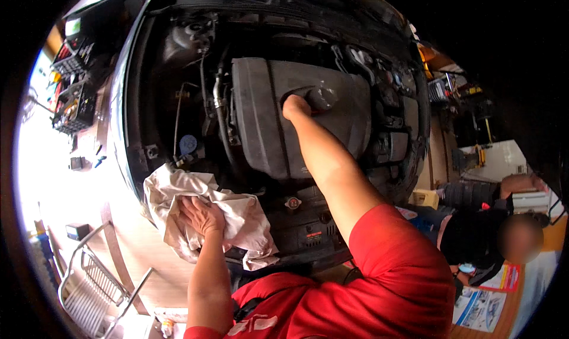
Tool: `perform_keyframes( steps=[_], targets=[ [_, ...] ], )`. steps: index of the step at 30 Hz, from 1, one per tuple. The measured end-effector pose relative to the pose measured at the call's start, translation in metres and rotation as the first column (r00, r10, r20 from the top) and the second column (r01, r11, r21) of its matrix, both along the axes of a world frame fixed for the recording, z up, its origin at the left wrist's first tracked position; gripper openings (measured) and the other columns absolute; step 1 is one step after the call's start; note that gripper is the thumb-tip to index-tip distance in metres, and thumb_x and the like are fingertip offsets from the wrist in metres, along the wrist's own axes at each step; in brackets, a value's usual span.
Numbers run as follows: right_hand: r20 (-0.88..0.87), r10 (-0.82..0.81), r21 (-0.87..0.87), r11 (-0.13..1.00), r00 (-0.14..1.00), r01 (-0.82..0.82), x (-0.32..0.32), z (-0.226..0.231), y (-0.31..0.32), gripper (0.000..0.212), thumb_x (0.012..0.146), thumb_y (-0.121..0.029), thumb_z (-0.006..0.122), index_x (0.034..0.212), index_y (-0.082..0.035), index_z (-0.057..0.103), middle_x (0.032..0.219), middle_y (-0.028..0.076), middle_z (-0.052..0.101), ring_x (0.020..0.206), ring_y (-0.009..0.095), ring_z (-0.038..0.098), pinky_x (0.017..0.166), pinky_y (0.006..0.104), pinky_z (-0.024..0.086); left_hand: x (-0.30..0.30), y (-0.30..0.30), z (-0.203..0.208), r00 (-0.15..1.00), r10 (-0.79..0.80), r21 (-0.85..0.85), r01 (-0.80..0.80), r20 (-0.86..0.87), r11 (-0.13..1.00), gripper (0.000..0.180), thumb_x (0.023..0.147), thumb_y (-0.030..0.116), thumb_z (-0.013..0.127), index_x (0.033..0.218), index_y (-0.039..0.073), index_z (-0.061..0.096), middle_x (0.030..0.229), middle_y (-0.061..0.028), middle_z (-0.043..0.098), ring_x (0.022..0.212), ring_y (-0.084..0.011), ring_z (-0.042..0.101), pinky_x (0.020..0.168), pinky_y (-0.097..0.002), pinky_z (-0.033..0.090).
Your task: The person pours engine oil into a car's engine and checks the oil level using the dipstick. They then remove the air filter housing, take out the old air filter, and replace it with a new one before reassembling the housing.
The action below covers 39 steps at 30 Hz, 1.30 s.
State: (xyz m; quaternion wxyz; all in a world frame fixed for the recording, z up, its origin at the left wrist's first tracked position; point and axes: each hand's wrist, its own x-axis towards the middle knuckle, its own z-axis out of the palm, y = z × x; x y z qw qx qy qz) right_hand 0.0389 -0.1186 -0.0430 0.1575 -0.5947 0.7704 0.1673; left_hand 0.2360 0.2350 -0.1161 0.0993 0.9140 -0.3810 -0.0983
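A dark grey plastic engine cover (255, 125) lies in the middle of the open engine bay. My right hand (296, 106) reaches to a dark recess in it; the fingers are hidden, so whether they grip anything does not show. Just right of that hand is a rounded patch with glossy highlights (325, 94), its kind unclear. A pale, crumpled cloth (249, 220) drapes over the car's front left edge. On it rests my left hand (203, 215), flat with fingers apart. A blue cap (188, 144) sits in the bay beyond the cloth.
A round metal cap (293, 203) sits at the bay's front, right of the cloth. A metal chair (95, 285) stands at the lower left. Black crates of tools (74, 107) are at the far left. Another person (474, 238) is at the right, near papers on a table.
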Motion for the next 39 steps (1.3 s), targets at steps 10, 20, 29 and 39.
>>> perform_keyframes(
  steps=[10,20,29,39],
  targets=[
    [-0.003,-0.079,0.019,0.997,0.997,0.079,-0.002,-0.011,0.0,0.025,0.089,-0.01,0.053,0.108,0.003,0.064,0.119,0.023,0.059,0.109,0.037,0.059,0.088,0.0422,0.05,0.006,0.002,0.005,0.999,-0.04,-0.102,0.038,-0.009,0.994,0.056,0.077,0.027,0.061,0.125,0.007,0.039,0.146,-0.0182,0.028,0.138,-0.0379,0.017,0.11,-0.0566,0.012],
    [0.035,0.182,-0.295,0.941,0.983,-0.164,-0.029,0.051,0.035,0.032,0.088,-0.03,0.054,0.098,-0.002,0.067,0.106,0.022,0.063,0.101,0.039,0.059,0.084,0.0466,0.048,0.01,0.008,0.006,0.998,-0.035,-0.113,0.029,-0.054,0.993,0.059,0.075,0.028,0.062,0.125,0.006,0.039,0.147,-0.0176,0.024,0.14,-0.0365,0.014,0.111,-0.0563,0.01],
    [0.295,0.207,-0.527,0.85,0.933,-0.022,-0.074,0.266,0.063,0.03,0.086,-0.026,0.06,0.076,0.002,0.061,0.059,0.008,0.059,0.047,0.016,0.059,0.044,0.0301,0.044,0.023,0.023,0.017,0.975,-0.007,-0.476,-0.103,-0.223,0.873,0.039,0.082,0.02,0.058,0.114,0.001,0.051,0.137,-0.0216,0.039,0.128,-0.0359,0.035,0.105,-0.0498,0.024],
    [0.385,0.087,-0.671,0.71,0.919,0.214,-0.132,0.426,0.289,0.031,0.09,-0.031,0.057,0.078,-0.002,0.058,0.062,0.003,0.054,0.054,0.012,0.051,0.052,0.0293,0.039,-0.173,-0.124,0.175,-0.794,-0.137,-0.106,-0.091,-0.593,0.99,0.073,0.097,0.044,0.041,0.148,0.006,0.006,0.146,-0.0201,0.029,0.135,-0.038,0.028,0.104,-0.0519,0.038]
  ],
)
